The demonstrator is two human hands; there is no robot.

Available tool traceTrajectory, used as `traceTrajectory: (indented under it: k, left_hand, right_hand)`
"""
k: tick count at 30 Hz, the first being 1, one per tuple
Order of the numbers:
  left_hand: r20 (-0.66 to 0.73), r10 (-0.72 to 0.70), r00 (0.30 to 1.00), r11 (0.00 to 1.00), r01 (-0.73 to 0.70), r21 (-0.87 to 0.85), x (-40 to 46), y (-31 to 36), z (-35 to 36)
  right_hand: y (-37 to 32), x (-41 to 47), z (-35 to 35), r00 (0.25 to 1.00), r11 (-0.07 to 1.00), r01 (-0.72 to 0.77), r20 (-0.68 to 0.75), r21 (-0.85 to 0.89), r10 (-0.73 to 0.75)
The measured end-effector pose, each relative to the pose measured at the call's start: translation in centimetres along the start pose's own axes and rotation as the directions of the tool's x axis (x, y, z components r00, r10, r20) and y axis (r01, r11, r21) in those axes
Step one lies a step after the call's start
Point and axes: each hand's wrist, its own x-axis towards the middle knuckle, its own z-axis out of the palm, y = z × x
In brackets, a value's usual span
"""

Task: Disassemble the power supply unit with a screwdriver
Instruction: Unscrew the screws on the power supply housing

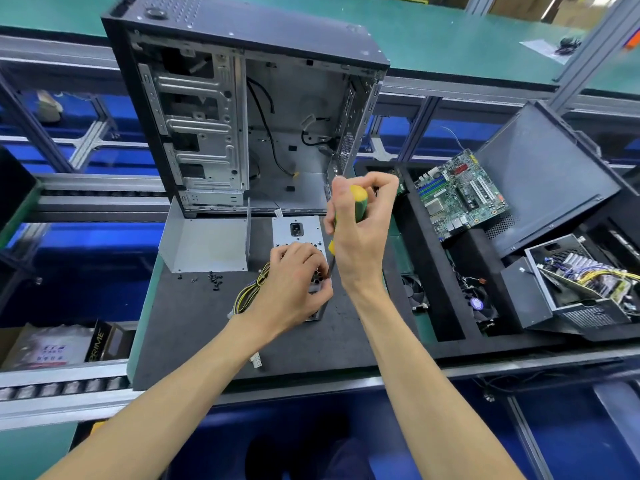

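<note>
Two bare forearms reach up from the near edge of the counter [194,341], a dark mat on a green bench. Toward the left of the mat sits a bent grey metal cover [204,242], with a scatter of small dark screws [213,279] just in front of it. Next comes the left hand [294,282], fingers curled down over the power supply unit [298,233], which stands near the middle of the counter just in front of the open computer case [242,109]; its yellow and black cable bundle [249,294] trails off toward the near left. That hand seems to be steadying the box and pinching at a spot beside the screwdriver tip, though what lies between the fingertips is hidden. The right hand [360,230] is wrapped round the yellow and green screwdriver [356,202], shaft pointing down at the unit's right edge. Judging by its sheet-metal shell, the unit should be stiff and fairly heavy, with edges that could be sharp; holding its flat sides is likely safest, since the wires are soft and would only flex. Farther right, a motherboard [460,195] lies in a black tray.
</note>
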Motion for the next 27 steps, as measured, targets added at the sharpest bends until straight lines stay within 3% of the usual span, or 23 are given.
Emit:
traceTrajectory:
  k: [5,9,15,27]
  left_hand:
    - [-0.048,0.024,0.999,1.000,-0.023,0.020,-0.2,0.0,0.3]
    - [-0.055,0.041,0.998,0.999,-0.042,-0.013,-0.3,-0.1,0.2]
    - [0.070,0.045,0.997,0.994,-0.037,-0.107,0.2,0.0,-1.2]
    - [0.068,-0.033,0.997,0.998,0.029,0.047,1.0,1.3,-0.7]
  right_hand:
    - [-0.1,-0.2,-0.6,0.999,0.995,0.010,-0.030,-0.101,-0.013]
    - [0.0,0.2,-1.0,0.999,0.999,-0.031,0.011,0.027,0.030]
    - [-0.4,0.0,-0.1,0.996,0.999,-0.049,0.070,0.003,0.048]
    - [-0.5,-1.2,-0.2,0.994,0.990,-0.102,-0.034,-0.097,0.099]
